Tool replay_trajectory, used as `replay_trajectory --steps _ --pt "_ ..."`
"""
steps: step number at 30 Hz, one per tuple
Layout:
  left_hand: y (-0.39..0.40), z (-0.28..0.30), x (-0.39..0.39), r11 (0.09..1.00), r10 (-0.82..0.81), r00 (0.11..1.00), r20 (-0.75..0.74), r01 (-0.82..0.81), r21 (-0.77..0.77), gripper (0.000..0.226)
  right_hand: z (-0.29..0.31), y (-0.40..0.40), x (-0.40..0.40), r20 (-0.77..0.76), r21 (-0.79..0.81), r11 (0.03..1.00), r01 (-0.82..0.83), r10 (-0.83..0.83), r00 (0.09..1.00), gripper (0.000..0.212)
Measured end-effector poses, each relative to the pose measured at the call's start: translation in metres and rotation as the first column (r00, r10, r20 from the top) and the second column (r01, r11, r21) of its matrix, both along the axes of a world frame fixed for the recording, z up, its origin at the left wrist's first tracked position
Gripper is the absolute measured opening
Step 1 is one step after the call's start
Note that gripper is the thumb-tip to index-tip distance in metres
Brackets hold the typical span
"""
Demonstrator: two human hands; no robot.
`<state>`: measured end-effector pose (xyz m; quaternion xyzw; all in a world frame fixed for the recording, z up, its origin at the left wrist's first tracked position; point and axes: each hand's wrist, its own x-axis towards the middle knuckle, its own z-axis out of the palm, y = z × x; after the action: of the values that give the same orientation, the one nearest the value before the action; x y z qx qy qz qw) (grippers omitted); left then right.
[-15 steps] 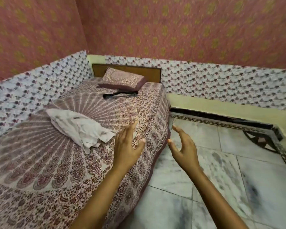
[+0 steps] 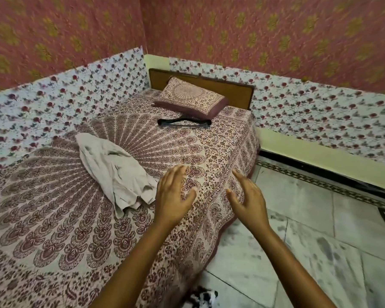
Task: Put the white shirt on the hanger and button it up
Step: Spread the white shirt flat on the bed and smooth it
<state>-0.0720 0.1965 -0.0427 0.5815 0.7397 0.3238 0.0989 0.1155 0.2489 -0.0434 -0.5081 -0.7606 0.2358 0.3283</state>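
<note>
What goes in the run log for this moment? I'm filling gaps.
left hand: open, empty | right hand: open, empty | white shirt: crumpled on bedspread | black hanger: beside pillow, untouched

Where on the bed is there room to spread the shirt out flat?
The widest bare stretch of the patterned bedspread lies near the foot, below the crumpled white shirt. Another free patch sits between the shirt and the black plastic hanger. It is crowded at the headboard end, where the hanger lies against the patterned pillow.
</note>
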Motion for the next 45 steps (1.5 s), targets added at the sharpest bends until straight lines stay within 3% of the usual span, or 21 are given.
replay_trajectory --steps 11,15,19,24,32,40,45 --pt "0.145 -0.008 -0.127 0.993 0.113 0.993 -0.02 -0.113 -0.019 0.078 0.008 0.168 -0.127 0.108 -0.08 0.995 -0.065 0.073 0.991 0.053" --pt "0.182 -0.009 -0.159 0.985 0.168 0.985 -0.046 -0.169 -0.03 0.067 0.004 0.215 -0.17 0.105 -0.102 0.981 -0.163 0.173 0.979 0.053" --pt "0.208 -0.019 -0.186 0.958 0.285 0.958 -0.026 -0.286 -0.031 0.074 -0.002 0.259 -0.214 0.105 -0.152 0.953 -0.263 0.28 0.954 0.055" --pt "0.246 -0.038 -0.226 0.877 0.477 0.878 -0.031 -0.478 -0.051 0.071 -0.009 0.321 -0.277 0.103 -0.187 0.868 -0.46 0.483 0.87 0.056" --pt "0.297 -0.041 -0.289 0.677 0.729 0.68 -0.075 -0.733 -0.072 0.066 -0.035 0.415 -0.378 0.159 -0.242 0.674 -0.698 0.737 0.656 0.056" --pt "0.298 -0.079 -0.374 0.529 0.837 0.54 -0.082 -0.839 -0.13 0.067 -0.069 0.427 -0.501 0.058 -0.242 0.556 -0.795 0.826 0.56 0.054" --pt "0.297 -0.121 -0.45 0.498 0.854 0.512 -0.094 -0.856 -0.138 0.064 -0.113 0.423 -0.576 0.056 -0.243 0.505 -0.828 0.86 0.507 0.058"
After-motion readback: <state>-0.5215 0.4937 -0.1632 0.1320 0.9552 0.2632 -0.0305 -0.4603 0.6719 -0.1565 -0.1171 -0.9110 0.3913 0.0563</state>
